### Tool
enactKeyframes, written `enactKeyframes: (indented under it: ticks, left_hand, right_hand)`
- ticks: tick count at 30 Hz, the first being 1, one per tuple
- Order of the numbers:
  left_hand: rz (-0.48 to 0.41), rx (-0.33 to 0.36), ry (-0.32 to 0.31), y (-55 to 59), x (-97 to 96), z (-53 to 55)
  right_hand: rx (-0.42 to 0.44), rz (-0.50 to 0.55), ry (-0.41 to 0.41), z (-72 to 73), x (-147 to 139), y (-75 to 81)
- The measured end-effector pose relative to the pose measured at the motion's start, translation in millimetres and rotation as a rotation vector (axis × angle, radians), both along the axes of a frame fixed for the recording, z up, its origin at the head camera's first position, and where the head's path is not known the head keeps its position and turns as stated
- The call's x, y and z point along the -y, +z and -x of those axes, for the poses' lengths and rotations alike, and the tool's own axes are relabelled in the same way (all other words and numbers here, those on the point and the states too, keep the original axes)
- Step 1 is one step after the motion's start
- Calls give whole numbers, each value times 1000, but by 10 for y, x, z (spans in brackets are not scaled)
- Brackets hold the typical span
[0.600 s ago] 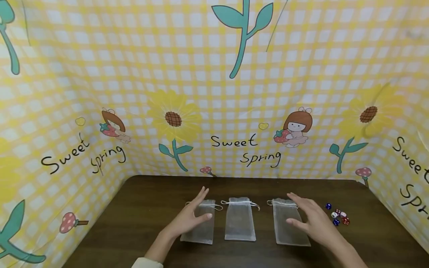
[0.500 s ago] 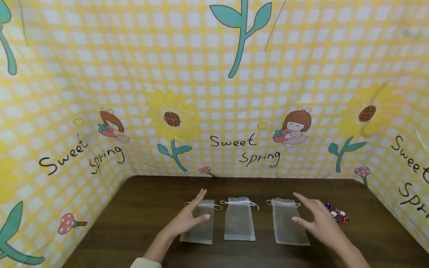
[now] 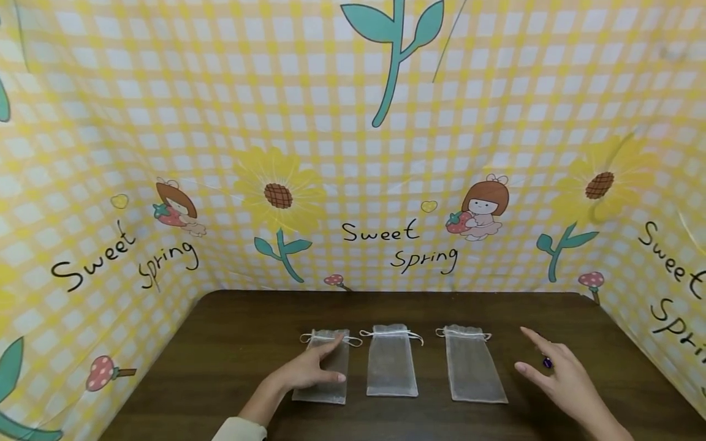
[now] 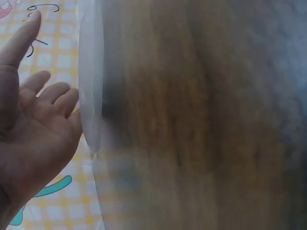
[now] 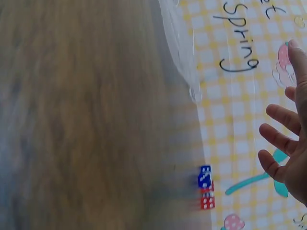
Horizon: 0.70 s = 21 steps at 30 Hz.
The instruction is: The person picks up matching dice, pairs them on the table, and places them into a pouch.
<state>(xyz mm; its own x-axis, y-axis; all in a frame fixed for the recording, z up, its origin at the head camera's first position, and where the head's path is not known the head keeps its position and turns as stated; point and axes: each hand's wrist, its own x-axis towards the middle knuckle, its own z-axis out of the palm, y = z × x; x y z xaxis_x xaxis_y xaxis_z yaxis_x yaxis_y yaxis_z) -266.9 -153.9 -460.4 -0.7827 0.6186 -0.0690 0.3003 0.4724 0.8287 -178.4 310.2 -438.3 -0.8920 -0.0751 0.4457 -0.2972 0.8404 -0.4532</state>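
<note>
Three sheer white drawstring pouches lie flat in a row on the table. My left hand [image 3: 309, 370] hovers over the left pouch [image 3: 322, 397], covering its middle; whether it touches the mesh cannot be told. Its fingers are fairly straight and hold nothing. Between the hands are the middle pouch [image 3: 392, 364] and the right pouch [image 3: 474, 367], both with white cords at the top. My right hand [image 3: 568, 383], thumb and fingers apart, is over the dice and hides most of them. One blue die [image 3: 547, 362] shows between thumb and forefinger. In the right wrist view a blue die [image 5: 205, 177] stands by a red die [image 5: 207, 201].
The dark wooden table [image 3: 231, 367] has a back edge against a yellow checked cloth [image 3: 386, 184], which also rises at both sides. Table surface shows around and in front of the pouches. Both wrist views are blurred over the wood.
My right hand has moved right, off the right pouch and over the dice. My left hand's fingers have lowered slightly over the left pouch. The head view has shifted a little.
</note>
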Motion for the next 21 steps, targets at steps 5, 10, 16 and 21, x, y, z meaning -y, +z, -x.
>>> enactKeyframes:
  ticks: [5,10,16,21]
  left_hand:
    - [88,-12,-18,-1,-10,-17]
    - [221,-34,-36,6,-40,-42]
    - [302,-47,-61,16,-64,-51]
    - [288,-18,-55,15,-72,-35]
  right_hand:
    - [-18,3,-34,-18,-110,-28]
    - [-16,2,-75,-12,-212,-63]
    - [40,-24,-121,18,-387,-93]
    - [188,-42,-152,46,-533,-75]
